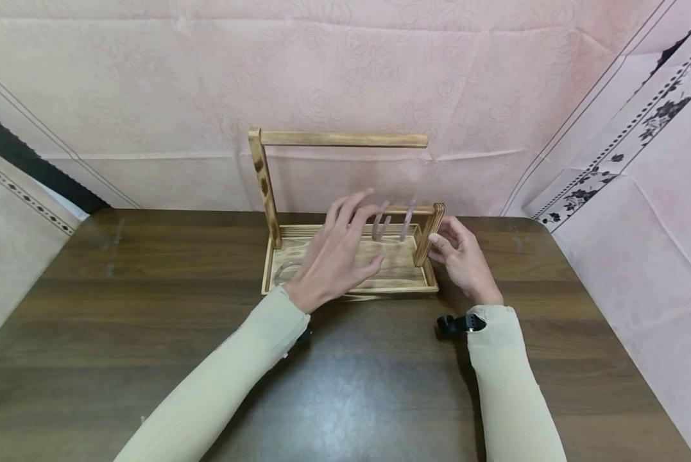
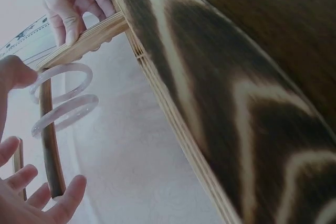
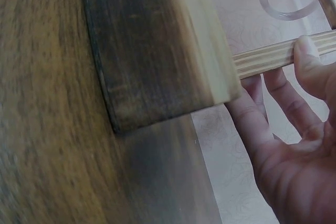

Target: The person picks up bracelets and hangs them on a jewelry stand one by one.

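Note:
A wooden jewelry stand (image 1: 429, 287) has a tray base, a tall post at the left and a short post at the right, each carrying a horizontal bar. Two translucent pale purple bangles (image 1: 407, 222) hang on the lower bar (image 2: 48, 145). My left hand (image 1: 336, 253) is over the tray beside that bar's free end, its fingers spread and holding nothing. With thumb and fingers, my right hand (image 1: 462, 256) grips the short post (image 3: 268, 59) from its outer side. Partly behind the left wrist, another clear bangle (image 1: 278, 274) lies in the tray.
The stand is near the back edge of a dark brown wooden table (image 1: 345, 391). Behind it hangs a pale pink patterned cloth (image 1: 345, 77). The stand's upper bar (image 1: 345, 139) reaches across above the hands. A black strap device (image 1: 459, 324) is on the right wrist.

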`<state>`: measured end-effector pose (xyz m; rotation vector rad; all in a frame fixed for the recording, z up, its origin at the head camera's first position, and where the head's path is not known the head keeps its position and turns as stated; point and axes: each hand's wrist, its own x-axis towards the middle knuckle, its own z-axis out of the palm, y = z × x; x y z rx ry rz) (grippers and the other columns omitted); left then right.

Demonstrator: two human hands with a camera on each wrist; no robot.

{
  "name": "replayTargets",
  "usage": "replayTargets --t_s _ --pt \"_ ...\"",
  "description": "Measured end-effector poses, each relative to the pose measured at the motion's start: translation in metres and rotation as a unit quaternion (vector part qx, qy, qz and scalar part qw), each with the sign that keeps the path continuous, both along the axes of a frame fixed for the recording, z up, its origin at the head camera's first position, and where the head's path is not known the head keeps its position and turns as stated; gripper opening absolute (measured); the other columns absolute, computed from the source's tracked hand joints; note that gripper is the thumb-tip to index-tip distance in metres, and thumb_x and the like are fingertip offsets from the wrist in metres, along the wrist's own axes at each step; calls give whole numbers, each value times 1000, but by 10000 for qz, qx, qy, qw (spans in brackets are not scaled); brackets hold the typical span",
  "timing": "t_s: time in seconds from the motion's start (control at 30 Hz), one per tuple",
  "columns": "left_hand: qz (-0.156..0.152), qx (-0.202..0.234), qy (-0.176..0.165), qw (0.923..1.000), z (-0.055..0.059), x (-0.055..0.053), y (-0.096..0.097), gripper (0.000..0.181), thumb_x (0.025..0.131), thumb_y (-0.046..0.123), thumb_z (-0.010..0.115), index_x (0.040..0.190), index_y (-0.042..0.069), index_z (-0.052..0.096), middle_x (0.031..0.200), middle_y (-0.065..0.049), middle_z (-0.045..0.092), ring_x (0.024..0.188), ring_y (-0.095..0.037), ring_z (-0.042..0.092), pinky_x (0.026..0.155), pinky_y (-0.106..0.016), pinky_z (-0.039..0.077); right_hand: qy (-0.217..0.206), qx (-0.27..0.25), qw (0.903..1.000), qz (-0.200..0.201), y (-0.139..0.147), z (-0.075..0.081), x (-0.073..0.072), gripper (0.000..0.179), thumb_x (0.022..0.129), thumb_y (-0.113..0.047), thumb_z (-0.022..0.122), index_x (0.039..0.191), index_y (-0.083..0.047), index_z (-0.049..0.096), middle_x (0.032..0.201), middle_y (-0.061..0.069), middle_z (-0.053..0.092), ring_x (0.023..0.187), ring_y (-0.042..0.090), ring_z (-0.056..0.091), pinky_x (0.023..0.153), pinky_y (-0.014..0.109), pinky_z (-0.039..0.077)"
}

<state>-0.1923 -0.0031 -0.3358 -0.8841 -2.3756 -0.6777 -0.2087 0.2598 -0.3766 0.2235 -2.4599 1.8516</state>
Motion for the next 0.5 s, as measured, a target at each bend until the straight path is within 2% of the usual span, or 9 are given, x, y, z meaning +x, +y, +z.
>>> replayTargets --t_s 0.1,0.27,0.4,0.5 --pt "210 22 176 9996 1 3 -6 67 80 32 82 136 12 51 157 -13 39 136 -33 43 94 -45 59 3 29 10000 3 0 0 0 33 108 -10 48 139 1 47 140 24 52 116 13 60 94 23 59" --pt "588 255 425 9970 1 8 -18 62 82 40 74 132 11 52 150 -16 43 130 -34 48 99 -47 53 -32 75 10000 5 0 1 0 33 108 -11 48 139 0 47 141 23 52 117 14 60 98 29 59" --pt "651 994 694 9905 0 11 -28 47 84 34 63 122 6 59 136 -17 52 123 -34 50 96 -46 52 -58 108 9999 -10 0 1 0 33 108 -12 49 139 -1 47 141 21 53 120 17 59 102 36 58" --pt "707 1698 1048 9773 2 10 -36 35 86 23 57 113 2 62 122 -19 57 114 -35 53 89 -46 51 -65 155 9999 -24 1 1 1 34 108 -14 49 139 -2 47 141 21 52 120 17 59 102 35 58"
